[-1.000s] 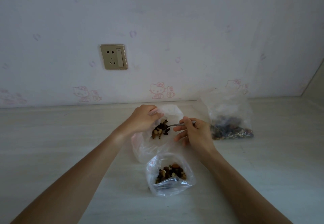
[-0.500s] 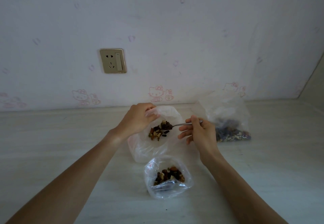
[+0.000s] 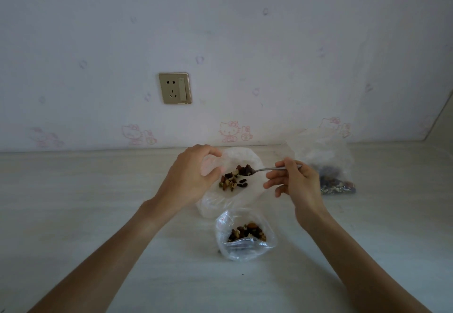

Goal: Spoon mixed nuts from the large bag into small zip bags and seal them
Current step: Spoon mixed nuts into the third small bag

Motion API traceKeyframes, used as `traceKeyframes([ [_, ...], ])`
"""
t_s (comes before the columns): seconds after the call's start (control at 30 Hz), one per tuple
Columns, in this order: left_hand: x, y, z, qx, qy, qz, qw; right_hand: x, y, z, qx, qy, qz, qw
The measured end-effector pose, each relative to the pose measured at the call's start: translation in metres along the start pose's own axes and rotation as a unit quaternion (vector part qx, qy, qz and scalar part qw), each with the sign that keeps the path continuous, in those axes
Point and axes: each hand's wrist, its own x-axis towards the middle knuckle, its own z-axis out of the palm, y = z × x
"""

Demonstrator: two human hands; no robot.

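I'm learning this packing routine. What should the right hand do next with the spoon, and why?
Probably tip the spoon so its nuts drop into the bag. The right hand holds the loaded bowl over the mouth, which the left hand holds open, with a few nuts already inside.

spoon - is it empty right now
No, the spoon in the right hand carries a heap of nuts over the bag the left hand holds open.

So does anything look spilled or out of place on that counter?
Nothing much. The nuts all sit inside bags, and the spoon is loaded over the open bag that the left hand holds. One tiny dark speck lies on the counter below the nearer bag; too small to identify.
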Motion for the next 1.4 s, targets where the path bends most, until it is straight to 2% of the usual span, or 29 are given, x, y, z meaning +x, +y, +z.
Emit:
traceKeyframes([
  [0.13, -0.044, 0.020, -0.006, 0.013, 0.024, -0.019, 0.999, -0.022, -0.017, -0.011, 0.013, -0.029, -0.025, 0.999],
  [0.27, -0.074, 0.027, -0.003, 0.086, -0.071, -0.119, 0.987, -0.049, -0.030, -0.025, 0.026, -0.064, -0.026, 0.997],
  [0.33, -0.083, 0.028, 0.003, 0.087, -0.109, -0.147, 0.979, -0.062, -0.032, -0.032, 0.024, -0.078, -0.018, 0.997],
  [0.4, -0.088, 0.029, 0.009, 0.029, -0.116, -0.160, 0.980, -0.073, -0.031, -0.037, 0.009, -0.093, -0.008, 0.996],
  [0.5, -0.090, 0.032, 0.015, -0.035, -0.100, -0.139, 0.985, -0.087, -0.027, -0.040, -0.034, -0.111, -0.012, 0.993],
  [0.6, -0.092, 0.038, 0.016, -0.151, -0.096, -0.149, 0.972, -0.096, -0.026, -0.041, -0.102, -0.135, -0.069, 0.983],
  [0.7, -0.093, 0.044, 0.013, -0.228, -0.108, -0.170, 0.952, -0.102, -0.027, -0.039, -0.214, -0.177, -0.171, 0.945],
  [0.9, -0.094, 0.042, 0.011, -0.289, -0.136, -0.180, 0.930, -0.103, -0.032, -0.046, -0.410, -0.236, -0.377, 0.796],
  [0.97, -0.095, 0.038, 0.010, -0.305, -0.135, -0.192, 0.923, -0.101, -0.033, -0.049, -0.434, -0.233, -0.404, 0.771],
  [1.03, -0.096, 0.034, 0.010, -0.310, -0.127, -0.205, 0.920, -0.098, -0.033, -0.050, -0.407, -0.230, -0.406, 0.785],
  [1.17, -0.098, 0.026, 0.012, -0.264, -0.091, -0.210, 0.937, -0.094, -0.033, -0.046, -0.242, -0.187, -0.284, 0.909],
  [1.23, -0.098, 0.023, 0.013, -0.215, -0.076, -0.183, 0.956, -0.089, -0.030, -0.043, -0.151, -0.143, -0.212, 0.955],
  [1.3, -0.098, 0.020, 0.014, -0.180, -0.066, -0.160, 0.968, -0.083, -0.027, -0.038, -0.082, -0.102, -0.133, 0.982],
  [1.4, -0.094, 0.015, 0.014, -0.142, -0.042, -0.144, 0.978, -0.073, -0.022, -0.032, -0.020, -0.071, -0.040, 0.997],
])
